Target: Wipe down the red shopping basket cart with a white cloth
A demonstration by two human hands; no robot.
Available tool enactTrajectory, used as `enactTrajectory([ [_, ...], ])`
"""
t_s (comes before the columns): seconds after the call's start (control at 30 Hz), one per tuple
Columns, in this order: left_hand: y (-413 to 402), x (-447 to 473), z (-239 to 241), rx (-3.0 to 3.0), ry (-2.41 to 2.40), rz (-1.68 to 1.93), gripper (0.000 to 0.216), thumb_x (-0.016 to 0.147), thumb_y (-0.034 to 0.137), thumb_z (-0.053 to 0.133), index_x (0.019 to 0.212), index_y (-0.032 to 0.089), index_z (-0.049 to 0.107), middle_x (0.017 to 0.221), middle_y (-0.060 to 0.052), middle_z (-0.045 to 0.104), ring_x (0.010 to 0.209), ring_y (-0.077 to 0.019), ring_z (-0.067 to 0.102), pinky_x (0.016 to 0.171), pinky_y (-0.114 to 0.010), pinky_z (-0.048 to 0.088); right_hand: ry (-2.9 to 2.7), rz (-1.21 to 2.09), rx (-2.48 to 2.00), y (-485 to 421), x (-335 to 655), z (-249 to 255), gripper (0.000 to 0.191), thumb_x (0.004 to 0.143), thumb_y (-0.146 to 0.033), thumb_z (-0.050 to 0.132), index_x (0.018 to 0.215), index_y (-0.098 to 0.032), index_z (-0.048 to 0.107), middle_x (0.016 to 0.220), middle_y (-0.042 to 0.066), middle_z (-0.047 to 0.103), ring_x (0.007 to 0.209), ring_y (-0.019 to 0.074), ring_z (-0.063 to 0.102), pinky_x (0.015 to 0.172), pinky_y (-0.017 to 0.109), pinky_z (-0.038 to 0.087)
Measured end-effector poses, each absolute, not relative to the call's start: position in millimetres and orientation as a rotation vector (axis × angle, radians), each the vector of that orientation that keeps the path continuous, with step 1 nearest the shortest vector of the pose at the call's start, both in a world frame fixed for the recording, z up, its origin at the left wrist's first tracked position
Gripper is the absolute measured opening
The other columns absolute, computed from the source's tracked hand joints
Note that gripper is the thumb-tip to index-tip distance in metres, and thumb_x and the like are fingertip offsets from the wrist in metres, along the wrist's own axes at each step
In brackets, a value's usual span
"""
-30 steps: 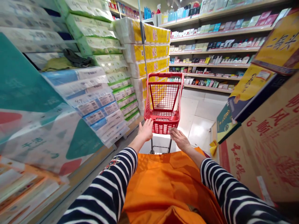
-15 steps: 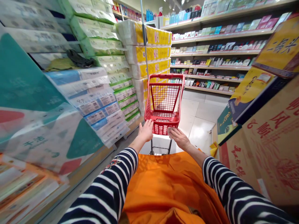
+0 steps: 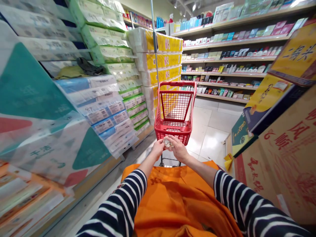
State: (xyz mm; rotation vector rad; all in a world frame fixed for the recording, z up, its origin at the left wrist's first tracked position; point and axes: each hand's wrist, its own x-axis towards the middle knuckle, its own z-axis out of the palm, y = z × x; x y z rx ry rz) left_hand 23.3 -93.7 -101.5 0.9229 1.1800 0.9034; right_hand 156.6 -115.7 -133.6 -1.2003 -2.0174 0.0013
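Both hands meet at six o'clock of the red shopping cart (image 3: pixel 175 112): left hand (image 3: pixel 158 148) and right hand (image 3: pixel 179 149) together pinch a small pale crumpled thing (image 3: pixel 167 143). Unheld, the cart could roll toward the tissue packs (image 3: pixel 111 108) at nine o'clock.

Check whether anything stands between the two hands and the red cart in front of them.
Nothing visible does. Left hand and right hand meet on a small pale crumpled object, just before the near rim of the red wire-mesh shopping cart.
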Motion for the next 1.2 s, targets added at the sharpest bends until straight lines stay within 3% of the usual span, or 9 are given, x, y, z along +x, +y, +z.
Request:
enactTrajectory([
  [0.13, -99.2, 23.5, -109.5, 0.757, 1.211, 0.866, 0.002, 0.072, 0.019, 0.059, 0.071, 0.017, 0.058, 0.053, 0.002, 0.059, 0.051, -0.0116, 0.058, 0.061, -0.029, 0.051, -1.921, -0.054, -1.289, -118.5, 146.6, -141.9, 0.050, 0.080, -0.007, 0.040, 0.127, -0.018, 0.054, 0.132, 0.011, 0.052, 0.122, 0.0208, 0.047, 0.102, 0.038, 0.044],
  [0.27, -100.4, 23.3, -111.8, 0.638, 1.236, 0.888, 0.016, 0.072, 0.026, 0.057, 0.060, 0.018, 0.050, 0.042, 0.006, 0.047, 0.040, -0.0086, 0.047, 0.052, -0.024, 0.044, -2.159, -0.105, -1.126, -123.6, 138.6, -150.4, 0.051, 0.077, -0.010, 0.048, 0.127, -0.014, 0.053, 0.135, 0.014, 0.049, 0.127, 0.0265, 0.040, 0.105, 0.048, 0.039],
  [0.37, -101.6, 21.6, -110.4, 0.629, 1.254, 0.880, 0.024, 0.072, 0.034, 0.056, 0.056, 0.018, 0.048, 0.043, 0.005, 0.047, 0.039, -0.0093, 0.046, 0.052, -0.026, 0.042, -2.321, -0.152, -1.089, -125.7, 141.1, -156.2, 0.056, 0.076, -0.013, 0.054, 0.132, -0.010, 0.047, 0.138, 0.018, 0.044, 0.130, 0.0289, 0.036, 0.105, 0.049, 0.037],
  [0.5, -101.1, 22.4, -106.8, 0.726, 1.299, 0.861, 0.022, 0.074, 0.038, 0.054, 0.068, 0.017, 0.057, 0.056, 0.001, 0.059, 0.052, -0.0131, 0.056, 0.065, -0.034, 0.045, -2.442, -0.366, -1.024, -113.3, 160.4, -148.8, 0.043, 0.086, -0.009, 0.044, 0.127, -0.015, 0.052, 0.133, 0.013, 0.051, 0.129, 0.0256, 0.038, 0.102, 0.045, 0.042],
  [0.63, -89.8, 21.7, -98.3, 0.947, 1.371, 0.892, 0.021, 0.076, 0.025, 0.050, 0.091, 0.018, 0.063, 0.090, -0.006, 0.070, 0.088, -0.0197, 0.063, 0.087, -0.041, 0.043, -2.499, -0.594, -0.966, -87.1, 184.2, -124.9, 0.040, 0.089, -0.010, 0.043, 0.127, -0.019, 0.053, 0.136, 0.009, 0.049, 0.132, 0.0274, 0.036, 0.106, 0.048, 0.035],
  [0.73, -79.2, 13.2, -89.6, 1.206, 1.435, 0.951, 0.038, 0.073, 0.013, 0.050, 0.108, 0.020, 0.061, 0.128, -0.006, 0.058, 0.122, -0.0193, 0.047, 0.105, -0.035, 0.031, -2.547, -0.689, -0.938, -72.6, 194.9, -124.2, 0.038, 0.089, -0.009, 0.043, 0.125, -0.016, 0.055, 0.135, 0.010, 0.051, 0.132, 0.0274, 0.036, 0.108, 0.050, 0.030],
  [0.83, -73.5, 3.0, -82.8, 1.917, 1.554, 0.749, 0.053, 0.075, 0.009, 0.045, 0.127, 0.019, 0.050, 0.148, -0.005, 0.035, 0.137, -0.0190, 0.026, 0.114, -0.038, 0.018, -2.624, -0.694, -0.932, -72.3, 199.4, -146.5, 0.036, 0.089, -0.010, 0.043, 0.122, -0.012, 0.057, 0.128, 0.012, 0.057, 0.127, 0.0253, 0.043, 0.106, 0.047, 0.036],
  [1.0, -67.0, -1.2, -76.5, 2.594, 1.581, 0.084, 0.062, 0.080, 0.010, 0.037, 0.142, 0.017, 0.030, 0.154, -0.008, 0.020, 0.142, -0.0216, 0.016, 0.112, -0.053, 0.017, -2.638, -0.705, -1.014, -88.1, 200.9, -173.1, 0.030, 0.090, -0.012, 0.043, 0.113, -0.011, 0.062, 0.119, 0.013, 0.062, 0.118, 0.0240, 0.052, 0.100, 0.043, 0.043],
  [1.2, -57.1, 0.3, -67.4, 2.647, 1.590, 0.038, 0.060, 0.082, 0.011, 0.032, 0.142, 0.015, 0.029, 0.153, -0.009, 0.022, 0.141, -0.0205, 0.019, 0.113, -0.053, 0.017, -2.530, -0.743, -0.981, -77.6, 190.4, -133.7, 0.039, 0.089, -0.010, 0.042, 0.127, -0.015, 0.054, 0.136, 0.010, 0.050, 0.132, 0.0269, 0.036, 0.108, 0.050, 0.031],
])
